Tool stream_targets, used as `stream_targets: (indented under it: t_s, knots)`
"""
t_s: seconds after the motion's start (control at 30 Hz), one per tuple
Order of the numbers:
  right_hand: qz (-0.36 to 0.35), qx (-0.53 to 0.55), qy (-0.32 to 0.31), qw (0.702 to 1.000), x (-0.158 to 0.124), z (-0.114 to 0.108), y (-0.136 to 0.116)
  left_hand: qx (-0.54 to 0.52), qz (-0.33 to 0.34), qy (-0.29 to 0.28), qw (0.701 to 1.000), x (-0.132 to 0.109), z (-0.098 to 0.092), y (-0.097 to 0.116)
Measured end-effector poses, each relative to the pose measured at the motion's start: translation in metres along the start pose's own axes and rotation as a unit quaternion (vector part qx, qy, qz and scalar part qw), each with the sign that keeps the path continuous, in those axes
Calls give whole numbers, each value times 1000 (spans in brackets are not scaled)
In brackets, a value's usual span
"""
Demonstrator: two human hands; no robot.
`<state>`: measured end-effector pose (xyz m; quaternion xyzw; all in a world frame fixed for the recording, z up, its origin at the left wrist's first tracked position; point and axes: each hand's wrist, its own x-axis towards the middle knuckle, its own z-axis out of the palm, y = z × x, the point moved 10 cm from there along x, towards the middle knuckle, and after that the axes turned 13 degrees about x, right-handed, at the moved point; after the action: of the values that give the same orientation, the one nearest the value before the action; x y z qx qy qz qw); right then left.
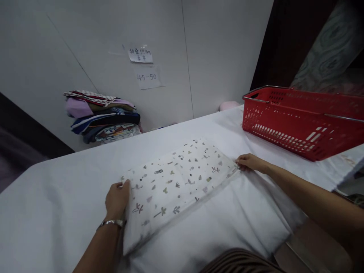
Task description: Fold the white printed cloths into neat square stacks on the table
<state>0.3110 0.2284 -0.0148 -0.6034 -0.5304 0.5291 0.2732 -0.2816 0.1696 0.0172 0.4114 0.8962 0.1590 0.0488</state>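
A white cloth printed with small palm trees, leaves and flamingos lies folded into a flat rectangle near the front edge of the table. My left hand, with a metal band at the wrist, is closed on its left edge, thumb on top. At the opposite end, my right hand pinches the right corner between thumb and fingers. The near side of the cloth runs along the table's front edge.
A white sheet covers the table. On the right stands a red plastic basket with metal handles. Beyond the far edge is a pile of folded clothes. Handwritten papers are stuck on the wall.
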Motion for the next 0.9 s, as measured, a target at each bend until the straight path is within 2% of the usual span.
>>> stream_targets:
  t_s: [0.13,0.33,0.43,0.57,0.77,0.83,0.9]
  knots:
    - [3,-45,-13,999,-3,11,0,11,-9,-29,999,-15,-3,-3]
    - [14,-4,-1,1000,0,12,-11,59,25,-61,996,-38,-1,-2]
    - [29,20,-2,999,-4,13,-12,72,48,-49,995,-37,-2,1]
    - [84,6,-13,996,-10,18,2,79,48,-48,995,-29,-3,0]
    - [81,-23,-23,996,-13,23,2,86,54,-68,992,-30,-3,3]
    - [78,-31,-27,996,-14,24,-1,108,62,-27,992,-38,-15,8]
    - [83,-47,-29,995,-14,25,0,133,103,50,984,-54,-35,25]
